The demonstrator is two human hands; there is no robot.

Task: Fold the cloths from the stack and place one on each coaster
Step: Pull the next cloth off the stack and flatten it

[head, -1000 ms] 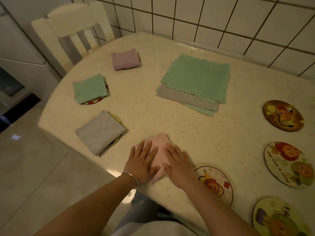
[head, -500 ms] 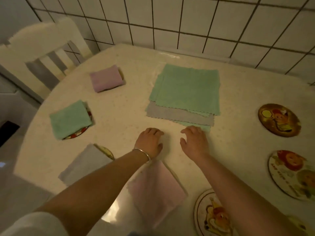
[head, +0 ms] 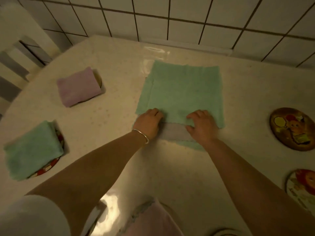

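Both hands' fingers (head: 156, 113) on green cloth (head: 184, 92)

No legible text anywhere

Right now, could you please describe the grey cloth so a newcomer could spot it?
Find the cloth stack near the tiled wall. The grey cloth peeks out at its near edge, between both hands, sandwiched between green layers.
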